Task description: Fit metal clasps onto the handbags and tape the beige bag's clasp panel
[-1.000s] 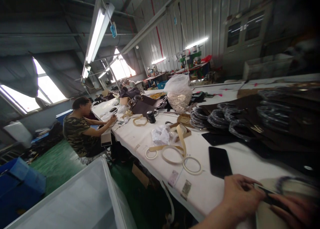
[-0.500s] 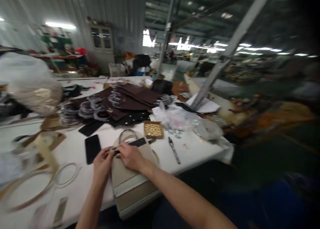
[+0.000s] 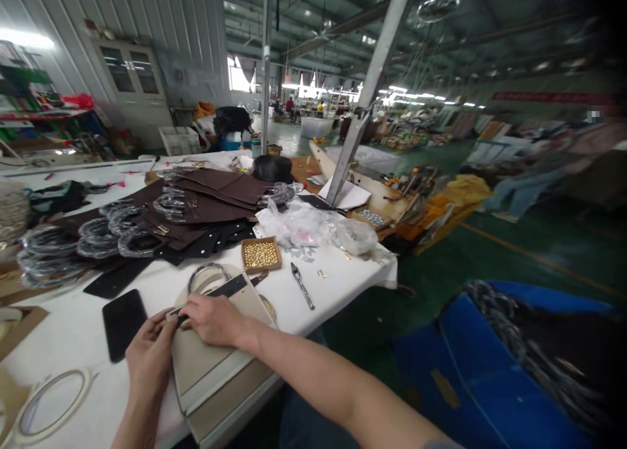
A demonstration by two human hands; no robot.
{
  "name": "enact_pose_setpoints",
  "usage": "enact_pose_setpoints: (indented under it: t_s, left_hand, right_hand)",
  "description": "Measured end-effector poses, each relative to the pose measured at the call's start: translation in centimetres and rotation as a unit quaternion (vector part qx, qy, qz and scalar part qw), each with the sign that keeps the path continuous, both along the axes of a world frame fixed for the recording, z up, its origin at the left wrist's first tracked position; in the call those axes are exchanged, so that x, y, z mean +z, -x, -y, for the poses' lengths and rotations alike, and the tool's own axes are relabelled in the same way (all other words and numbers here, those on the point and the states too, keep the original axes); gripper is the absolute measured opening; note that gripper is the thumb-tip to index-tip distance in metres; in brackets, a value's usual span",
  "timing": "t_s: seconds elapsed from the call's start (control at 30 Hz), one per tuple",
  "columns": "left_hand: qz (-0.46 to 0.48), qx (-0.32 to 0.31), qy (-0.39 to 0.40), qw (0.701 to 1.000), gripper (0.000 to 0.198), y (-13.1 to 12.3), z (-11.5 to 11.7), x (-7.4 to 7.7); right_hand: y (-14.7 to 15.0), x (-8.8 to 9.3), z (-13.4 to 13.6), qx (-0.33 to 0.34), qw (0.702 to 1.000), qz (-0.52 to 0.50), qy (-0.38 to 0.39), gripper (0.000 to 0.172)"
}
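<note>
White worktop [image 3: 284, 315] supports beige bag [image 3: 210, 370], lower end overhanging. Left hand [image 3: 149, 352] and right hand [image 3: 214, 319]: fingers pinching bag's upper left corner. Open box [image 3: 264, 270] of gold pieces [image 3: 259, 254]: just beyond bag.

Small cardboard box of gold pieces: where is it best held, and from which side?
Take the box by the outer faces of its left and right walls, probably best from the near side and slightly above. It stands flat, open-topped and filled with small gold pieces, so keep it level; clear plastic lies to its right.
</note>
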State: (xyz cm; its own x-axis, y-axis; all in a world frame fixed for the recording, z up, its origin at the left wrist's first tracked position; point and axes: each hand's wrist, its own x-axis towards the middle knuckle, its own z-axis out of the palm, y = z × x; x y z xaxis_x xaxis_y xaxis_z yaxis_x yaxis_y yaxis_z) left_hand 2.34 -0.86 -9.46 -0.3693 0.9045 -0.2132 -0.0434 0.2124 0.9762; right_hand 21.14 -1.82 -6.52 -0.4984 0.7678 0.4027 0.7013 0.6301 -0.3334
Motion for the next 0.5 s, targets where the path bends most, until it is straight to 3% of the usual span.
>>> enact_pose_setpoints:
  t_s: [0.13,0.27,0.4,0.5]
  left_hand:
    - [-0.018,-0.019,-0.005,1.000,0.054,0.6,-0.3,-1.1]
    - [-0.037,-0.046,-0.031,0.998,0.074,1.1,-0.1,-1.9]
    - [-0.074,-0.049,-0.063,0.994,0.082,0.8,0.6,-2.0]
    - [-0.130,-0.035,-0.072,0.988,0.077,0.5,1.3,-1.6]
  right_hand:
    - [0.0,-0.6,-0.2,-0.002,1.000,0.002,0.004,0.025]
    - [-0.2,-0.8,-0.1,0.001,1.000,0.003,-0.012,0.026]
    - [-0.1,-0.5,0.3,-0.008,1.000,0.006,-0.014,0.028]
    - [-0.4,0.5,1.0,0.002,0.997,-0.075,-0.020,0.032]
